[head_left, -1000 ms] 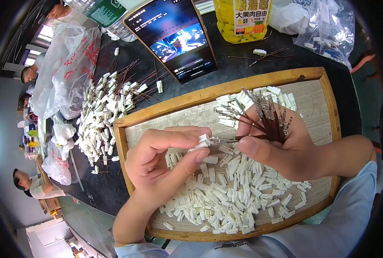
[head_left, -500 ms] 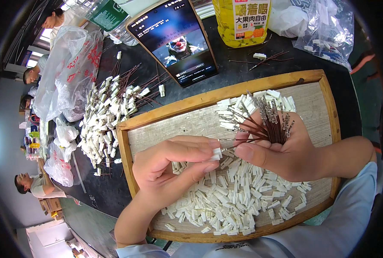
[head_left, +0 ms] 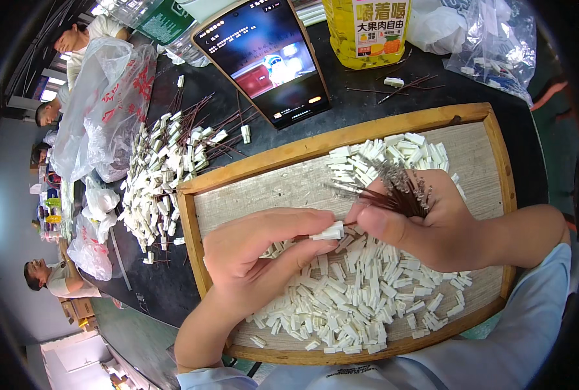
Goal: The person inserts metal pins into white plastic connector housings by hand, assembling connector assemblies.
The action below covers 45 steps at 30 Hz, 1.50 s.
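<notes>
My left hand (head_left: 257,250) pinches a small white plastic connector housing (head_left: 330,231) between thumb and fingertips. My right hand (head_left: 442,227) is closed round a bundle of brown wires (head_left: 400,198) whose metal crimp terminals fan out at the top, blurred by motion. Between the hands, a single brown wire runs from my right fingertips to the housing; a bit of brown wire also shows at its left side. Both hands are above a wood-framed tray (head_left: 341,140). Loose white housings (head_left: 354,305) are spread below them, with a smaller pile (head_left: 419,153) behind my right hand.
Left of the tray lies a heap of white housings with brown wires (head_left: 150,188). A propped phone (head_left: 263,65) and a bottle of yellow drink (head_left: 365,39) stand behind it. Plastic bags (head_left: 101,117) lie at left and a clear bag (head_left: 494,58) at back right. Several people sit far left.
The wire and the housing have come together between my hands, and brown wire now shows left of the housing. The bundle has shifted slightly. The phone's picture has changed.
</notes>
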Each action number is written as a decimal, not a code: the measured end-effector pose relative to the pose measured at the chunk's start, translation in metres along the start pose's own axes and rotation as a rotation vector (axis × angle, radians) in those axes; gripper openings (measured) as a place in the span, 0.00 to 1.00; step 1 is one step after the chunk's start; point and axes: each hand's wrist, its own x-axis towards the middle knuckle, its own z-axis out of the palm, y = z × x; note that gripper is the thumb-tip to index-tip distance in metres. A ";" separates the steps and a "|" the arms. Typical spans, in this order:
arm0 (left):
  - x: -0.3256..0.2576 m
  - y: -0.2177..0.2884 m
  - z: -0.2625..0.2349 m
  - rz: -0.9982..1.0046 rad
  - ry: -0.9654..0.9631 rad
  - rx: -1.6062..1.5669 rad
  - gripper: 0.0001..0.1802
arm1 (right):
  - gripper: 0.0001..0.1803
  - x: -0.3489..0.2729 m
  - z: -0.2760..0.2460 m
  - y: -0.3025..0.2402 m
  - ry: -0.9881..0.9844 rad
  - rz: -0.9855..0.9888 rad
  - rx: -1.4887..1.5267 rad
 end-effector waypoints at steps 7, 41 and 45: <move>-0.006 -0.002 -0.016 0.045 0.134 0.133 0.14 | 0.11 0.005 -0.003 0.003 0.170 0.014 -0.134; -0.087 0.127 -0.052 0.787 -0.901 -0.637 0.08 | 0.18 0.002 -0.009 -0.008 0.089 0.185 0.099; -0.068 0.116 -0.052 1.175 -0.508 -0.486 0.08 | 0.17 0.004 -0.006 -0.003 0.081 0.117 0.078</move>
